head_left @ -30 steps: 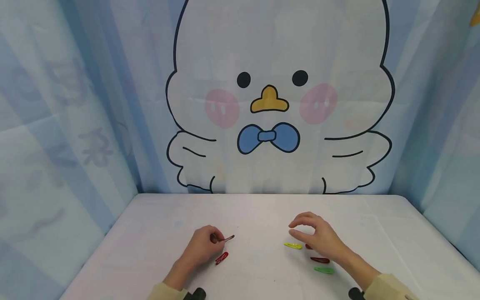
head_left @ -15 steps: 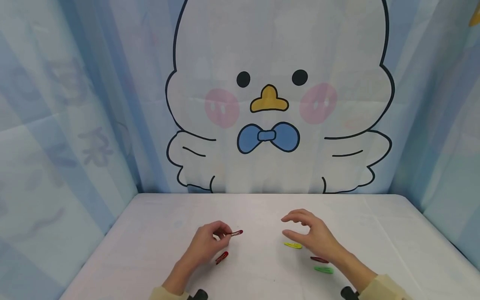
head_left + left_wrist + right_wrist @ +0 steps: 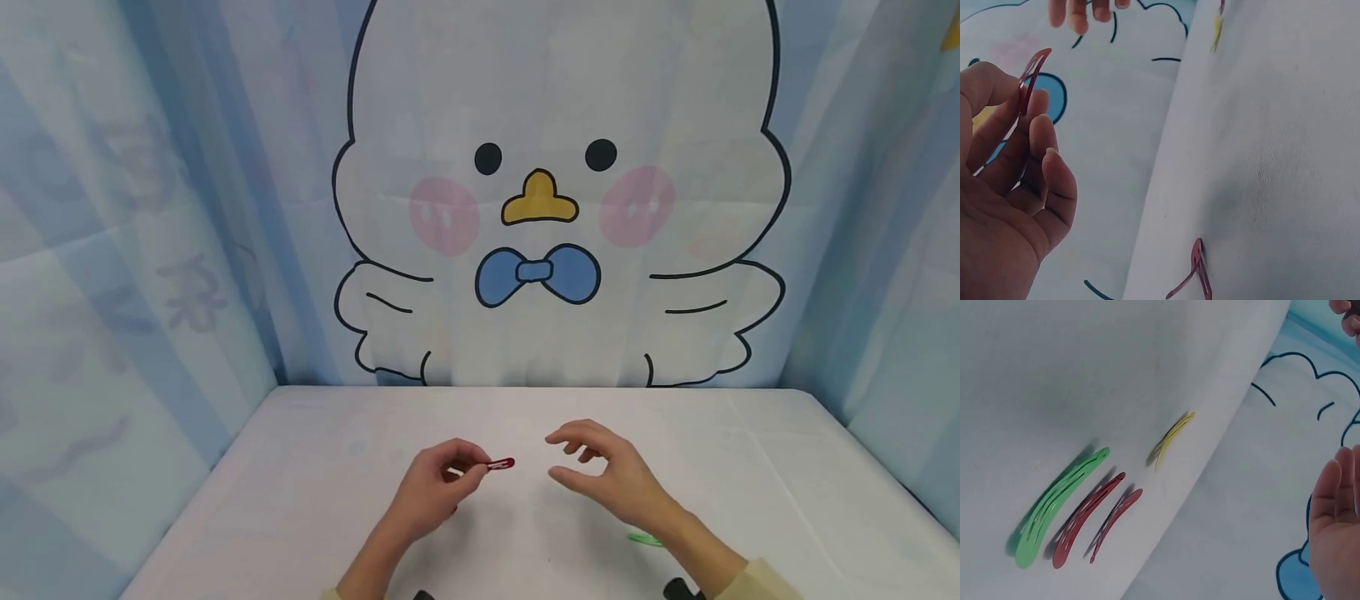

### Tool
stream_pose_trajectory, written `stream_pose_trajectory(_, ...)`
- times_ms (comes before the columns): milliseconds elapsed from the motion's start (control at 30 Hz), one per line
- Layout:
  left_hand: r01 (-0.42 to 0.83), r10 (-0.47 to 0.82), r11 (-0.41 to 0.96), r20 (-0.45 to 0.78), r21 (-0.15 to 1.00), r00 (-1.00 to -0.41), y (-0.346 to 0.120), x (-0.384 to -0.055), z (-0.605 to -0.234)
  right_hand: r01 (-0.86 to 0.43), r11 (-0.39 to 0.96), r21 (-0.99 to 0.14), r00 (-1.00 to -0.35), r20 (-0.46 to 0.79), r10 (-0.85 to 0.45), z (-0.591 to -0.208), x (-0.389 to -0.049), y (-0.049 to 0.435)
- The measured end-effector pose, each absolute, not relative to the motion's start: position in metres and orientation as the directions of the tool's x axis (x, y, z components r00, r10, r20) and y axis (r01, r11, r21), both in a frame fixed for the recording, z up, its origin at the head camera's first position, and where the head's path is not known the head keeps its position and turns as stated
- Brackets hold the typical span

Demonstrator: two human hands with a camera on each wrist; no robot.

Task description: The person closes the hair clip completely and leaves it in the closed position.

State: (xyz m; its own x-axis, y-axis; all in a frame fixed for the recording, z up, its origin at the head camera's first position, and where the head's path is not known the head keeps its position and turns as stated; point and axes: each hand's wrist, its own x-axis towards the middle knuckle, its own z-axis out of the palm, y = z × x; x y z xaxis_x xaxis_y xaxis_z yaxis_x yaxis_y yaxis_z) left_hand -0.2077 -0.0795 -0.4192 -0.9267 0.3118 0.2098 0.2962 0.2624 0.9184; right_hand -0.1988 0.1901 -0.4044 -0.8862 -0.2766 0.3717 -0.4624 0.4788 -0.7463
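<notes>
In the head view my left hand (image 3: 438,492) pinches a red snap hair clip (image 3: 501,463) between thumb and fingers, raised above the table. The left wrist view shows this clip (image 3: 1034,75) at the fingertips. My right hand (image 3: 611,471) faces it from the right, thumb and fingers apart, holding nothing. Beneath the left hand, another red hair clip (image 3: 1197,256) lies spread on the table. Under the right hand lie a green hair clip (image 3: 1054,512), two red clips, the larger red clip (image 3: 1088,519) and the smaller red clip (image 3: 1116,522), and a yellow hair clip (image 3: 1174,437).
A white-covered table (image 3: 337,433) spans the lower view. Its back edge meets a curtain (image 3: 540,333) printed with a cartoon bird. More blue and white curtain (image 3: 112,292) hangs at the sides.
My left hand has moved right with the red hair clip, closer to the right hand. The right hand has shifted left, hiding the yellow and red clips from the head view.
</notes>
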Motion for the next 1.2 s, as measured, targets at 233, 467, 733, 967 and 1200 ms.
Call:
stream_pose_trajectory(233, 0.284, 0.344, 0.197, 0.205, 0.939, -0.916, -0.072, -0.202, -0.416, -0.578, 0.383, -0.721, -0.813, 0.47, -0.343, -0.407, -0.194, 0.18)
stream_pose_trajectory(467, 0.285, 0.377, 0.133, 0.217, 0.949, -0.9, -0.069, -0.197, -0.411, -0.599, 0.305, -0.74, -0.793, 0.498, -0.35, -0.41, -0.189, 0.171)
stream_pose_trajectory(733, 0.303, 0.417, 0.084, 0.243, 0.949, -0.876, -0.068, -0.193, -0.41, -0.633, 0.23, -0.74, -0.762, 0.541, -0.355, -0.413, -0.182, 0.164)
stream_pose_trajectory(967, 0.287, 0.432, 0.047, 0.24, 0.957, -0.869, -0.068, -0.192, -0.409, -0.708, 0.174, -0.684, -0.695, 0.631, -0.345, -0.417, -0.181, 0.161)
stream_pose_trajectory(1200, 0.249, 0.445, 0.014, 0.216, 0.969, -0.869, -0.065, -0.191, -0.409, -0.663, 0.171, -0.729, -0.737, 0.594, -0.323, -0.417, -0.176, 0.16)
